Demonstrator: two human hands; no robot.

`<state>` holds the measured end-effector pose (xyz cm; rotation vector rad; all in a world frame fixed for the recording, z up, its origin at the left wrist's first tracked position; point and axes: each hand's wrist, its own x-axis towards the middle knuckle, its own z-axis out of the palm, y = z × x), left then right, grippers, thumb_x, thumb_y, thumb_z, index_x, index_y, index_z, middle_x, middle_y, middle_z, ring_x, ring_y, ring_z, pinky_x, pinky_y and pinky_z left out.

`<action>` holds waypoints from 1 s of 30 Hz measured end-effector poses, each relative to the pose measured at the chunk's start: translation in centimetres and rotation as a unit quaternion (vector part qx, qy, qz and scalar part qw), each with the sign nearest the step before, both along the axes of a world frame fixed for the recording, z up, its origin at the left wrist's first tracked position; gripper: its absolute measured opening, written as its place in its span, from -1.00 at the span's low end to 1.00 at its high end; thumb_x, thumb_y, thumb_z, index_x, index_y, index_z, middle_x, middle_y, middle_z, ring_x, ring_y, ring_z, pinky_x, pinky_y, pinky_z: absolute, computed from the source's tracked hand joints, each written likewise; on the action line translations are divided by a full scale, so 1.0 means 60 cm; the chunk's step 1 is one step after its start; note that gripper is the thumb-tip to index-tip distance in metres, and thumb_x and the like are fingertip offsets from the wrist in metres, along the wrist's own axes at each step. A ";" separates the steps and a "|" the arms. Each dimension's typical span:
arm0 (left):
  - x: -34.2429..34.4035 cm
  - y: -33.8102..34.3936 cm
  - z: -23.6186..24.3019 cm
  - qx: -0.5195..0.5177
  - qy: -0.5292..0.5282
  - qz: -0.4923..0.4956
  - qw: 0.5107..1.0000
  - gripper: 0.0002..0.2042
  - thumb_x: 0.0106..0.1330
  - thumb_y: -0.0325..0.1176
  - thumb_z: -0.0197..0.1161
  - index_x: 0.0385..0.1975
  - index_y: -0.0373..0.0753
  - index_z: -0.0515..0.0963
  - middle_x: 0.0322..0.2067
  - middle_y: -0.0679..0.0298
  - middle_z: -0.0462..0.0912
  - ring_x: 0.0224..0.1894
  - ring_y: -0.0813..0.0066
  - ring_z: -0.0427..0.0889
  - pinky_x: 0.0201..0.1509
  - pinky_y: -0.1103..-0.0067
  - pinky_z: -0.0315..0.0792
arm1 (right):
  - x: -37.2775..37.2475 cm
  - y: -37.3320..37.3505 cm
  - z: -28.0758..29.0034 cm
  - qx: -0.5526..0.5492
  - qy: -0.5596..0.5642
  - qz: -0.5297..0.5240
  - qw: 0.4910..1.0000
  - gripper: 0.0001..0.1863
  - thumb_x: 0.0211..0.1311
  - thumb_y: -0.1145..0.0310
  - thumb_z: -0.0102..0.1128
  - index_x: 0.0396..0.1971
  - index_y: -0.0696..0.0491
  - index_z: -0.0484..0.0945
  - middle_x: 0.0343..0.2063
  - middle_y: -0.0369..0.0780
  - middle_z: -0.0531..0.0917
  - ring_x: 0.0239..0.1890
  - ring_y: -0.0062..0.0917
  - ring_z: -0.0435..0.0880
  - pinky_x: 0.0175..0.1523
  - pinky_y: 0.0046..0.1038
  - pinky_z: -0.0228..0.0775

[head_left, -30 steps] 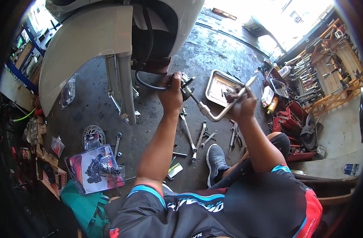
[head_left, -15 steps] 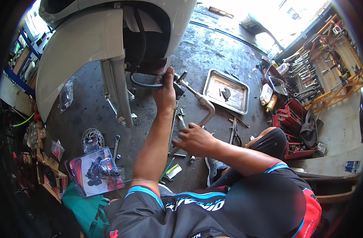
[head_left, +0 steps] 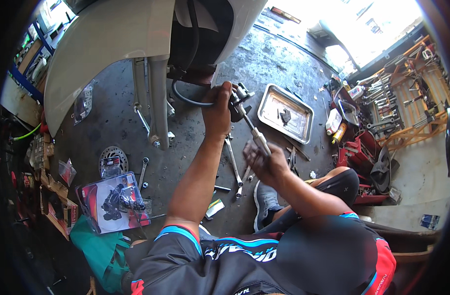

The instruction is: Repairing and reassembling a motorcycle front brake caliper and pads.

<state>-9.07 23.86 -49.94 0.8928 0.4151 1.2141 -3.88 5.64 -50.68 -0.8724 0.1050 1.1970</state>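
Right hand (head_left: pixel 264 160) now up on the screwdriver (head_left: pixel 252 129) — gripping it; left hand (head_left: pixel 217 110) clamped round the brake part (head_left: pixel 237 98).

We note large blister pack (head_left: pixel 112 201) on floor at lower left: clear plastic shell, red, white and dark backing card, black part inside. Smaller clear bag (head_left: pixel 66 170) just left of it, another clear bag (head_left: pixel 83 101) beside pale fender. White bottle (head_left: pixel 334 121) and yellow can (head_left: pixel 339 132) right of metal tray.
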 end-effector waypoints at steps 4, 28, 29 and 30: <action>-0.013 0.011 -0.018 0.047 0.100 0.080 0.991 -0.67 0.35 -0.18 0.29 -0.53 -0.34 0.57 -0.56 0.37 0.61 -0.50 0.67 0.48 -0.40 0.61 0.36 | 0.041 0.023 0.037 0.046 -0.198 -0.164 0.965 -0.83 0.44 0.31 -0.02 -0.12 0.07 0.38 -0.34 -0.20 0.54 -0.32 -0.37 0.60 -0.01 -0.14 0.55; -0.060 0.084 -0.050 0.124 0.245 -0.138 0.952 -0.52 0.11 0.10 0.43 -0.44 -0.30 0.63 -0.59 0.45 0.55 -0.53 0.73 0.43 -0.46 0.67 0.37 | -0.019 -0.062 -0.062 -0.108 -0.758 0.488 0.419 -0.76 0.01 0.24 0.26 -0.44 0.04 0.43 -0.72 -0.09 0.51 -0.52 -0.08 0.60 -0.45 -0.08 0.36; -0.061 0.079 -0.050 0.091 0.233 -0.160 0.955 -0.51 0.10 0.11 0.44 -0.44 -0.30 0.63 -0.59 0.45 0.55 -0.54 0.73 0.45 -0.48 0.68 0.37 | -0.016 -0.061 -0.081 -0.112 -0.761 0.495 0.405 -0.75 0.05 0.23 0.23 -0.39 0.06 0.43 -0.66 -0.06 0.53 -0.47 -0.05 0.60 -0.38 -0.08 0.39; -0.061 0.073 -0.051 0.058 0.222 -0.182 0.956 -0.50 0.09 0.13 0.44 -0.44 -0.30 0.63 -0.59 0.45 0.55 -0.55 0.73 0.46 -0.51 0.69 0.37 | -0.013 -0.064 -0.106 -0.113 -0.761 0.493 0.408 -0.75 0.05 0.23 0.23 -0.39 0.06 0.43 -0.66 -0.06 0.53 -0.47 -0.05 0.60 -0.38 -0.08 0.39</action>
